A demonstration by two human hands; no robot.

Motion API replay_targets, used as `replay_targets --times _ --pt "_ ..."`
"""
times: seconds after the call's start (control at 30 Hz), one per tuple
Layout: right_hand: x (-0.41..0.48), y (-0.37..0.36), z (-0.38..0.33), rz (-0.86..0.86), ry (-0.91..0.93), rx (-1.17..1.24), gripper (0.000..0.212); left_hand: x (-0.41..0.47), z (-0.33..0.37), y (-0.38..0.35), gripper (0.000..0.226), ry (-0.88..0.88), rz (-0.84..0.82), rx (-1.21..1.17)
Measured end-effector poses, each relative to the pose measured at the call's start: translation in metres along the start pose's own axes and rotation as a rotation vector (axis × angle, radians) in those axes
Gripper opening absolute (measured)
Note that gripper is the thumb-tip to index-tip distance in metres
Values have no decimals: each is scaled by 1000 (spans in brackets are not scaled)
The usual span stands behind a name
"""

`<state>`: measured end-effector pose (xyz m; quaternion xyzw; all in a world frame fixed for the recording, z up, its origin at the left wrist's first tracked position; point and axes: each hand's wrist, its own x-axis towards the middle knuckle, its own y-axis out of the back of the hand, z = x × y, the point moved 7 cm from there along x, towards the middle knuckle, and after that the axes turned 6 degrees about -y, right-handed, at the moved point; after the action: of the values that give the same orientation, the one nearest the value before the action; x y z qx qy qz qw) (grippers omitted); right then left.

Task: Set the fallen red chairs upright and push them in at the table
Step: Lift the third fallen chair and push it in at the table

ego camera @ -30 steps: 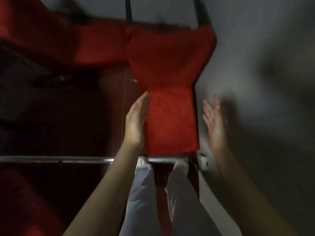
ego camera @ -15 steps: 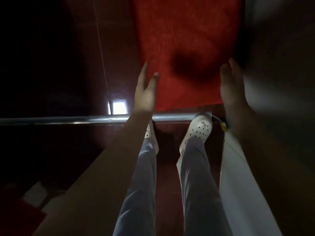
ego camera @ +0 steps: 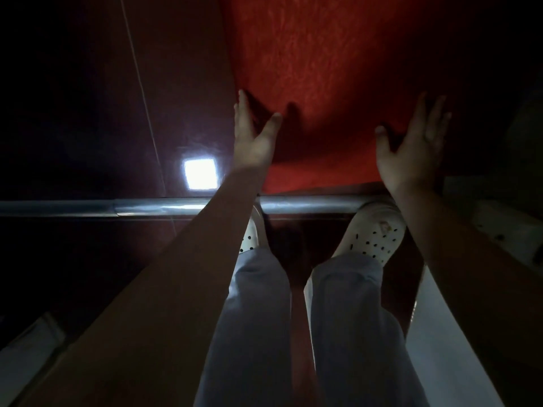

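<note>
A red fabric chair (ego camera: 329, 77) fills the upper middle of the head view, lying on the dark floor with its near edge toward me. My left hand (ego camera: 254, 136) reaches to the chair's left edge with straight fingers and the thumb spread over the red fabric. My right hand (ego camera: 411, 148) is at the chair's right edge, fingers straight and thumb spread. Neither hand is curled round the chair. Whether the palms touch the fabric is unclear in the dim light. No table is visible.
A metal bar (ego camera: 117, 205) runs across the view just below the chair's near edge. My white perforated shoes (ego camera: 373, 233) stand right behind the bar. A bright light reflection (ego camera: 201, 174) lies on the glossy dark floor. A pale surface (ego camera: 440, 333) sits at lower right.
The view dropped and closed in on the chair. Both hands went forward from beside the chair's narrow part to its two side edges, thumbs spreading.
</note>
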<state>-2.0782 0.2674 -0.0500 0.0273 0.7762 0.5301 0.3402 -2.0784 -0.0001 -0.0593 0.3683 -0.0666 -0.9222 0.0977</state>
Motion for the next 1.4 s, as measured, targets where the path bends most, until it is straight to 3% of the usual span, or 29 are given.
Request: replay_targets --times 0.23,0.37,0.5,0.63,0.87,1.0,1.4 --pt "3 -15 -3 83 -49 -44 81 20 -34 5 85 175 116 -85" --pt "2 -18 -3 120 -52 -55 80 24 -50 5 83 292 170 -20" --pt "2 -19 -1 143 -50 -52 80 25 -54 6 76 300 185 31" --pt "2 -20 0 144 -51 -49 80 34 -54 8 84 318 176 79" --pt "0 -18 -5 135 -92 -4 82 40 -54 15 78 249 141 180" --pt "-6 -16 -13 97 -76 4 85 41 -48 19 82 259 83 364" --pt "-49 30 -43 127 -8 -37 82 6 27 36 74 93 112 522"
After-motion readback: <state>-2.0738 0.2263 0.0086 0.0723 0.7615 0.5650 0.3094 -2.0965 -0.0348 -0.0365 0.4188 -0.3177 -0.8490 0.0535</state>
